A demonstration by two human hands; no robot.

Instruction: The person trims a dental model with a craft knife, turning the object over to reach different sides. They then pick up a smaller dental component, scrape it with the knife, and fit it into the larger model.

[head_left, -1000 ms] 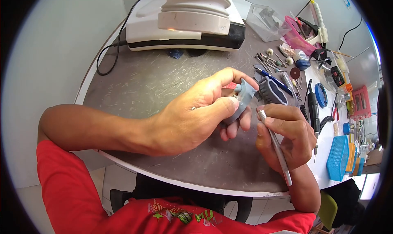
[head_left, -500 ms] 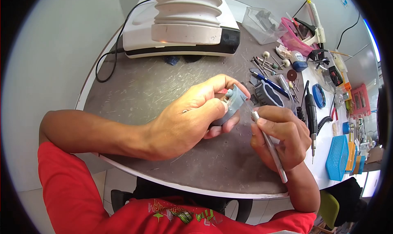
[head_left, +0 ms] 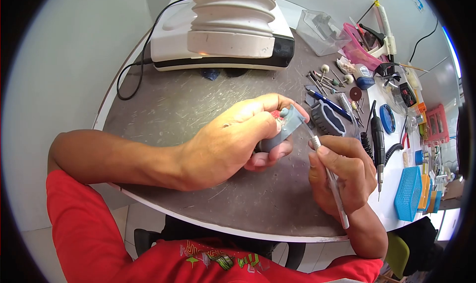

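Observation:
My left hand (head_left: 238,134) is wrapped round a blue-grey moulded piece (head_left: 290,122) over the middle of the table. A bit of red shows on the piece beside my thumb; its lower part is hidden by my fingers. In my right hand (head_left: 344,169) is a silver craft knife (head_left: 333,186), held like a pen and pointing up and left. The thin blade sits close to the piece's right edge; whether it touches cannot be made out.
A white machine (head_left: 173,40) with a ribbed hose (head_left: 233,15) stands at the back. Rotary bits, a blue-grey tray (head_left: 328,118), a blue pen and a black handpiece (head_left: 378,139) lie right. Behind are a clear box (head_left: 322,35) and pink basket (head_left: 359,50).
The view has shifted slightly. My right hand and the knife are a little farther right, and the piece in my left hand has turned slightly.

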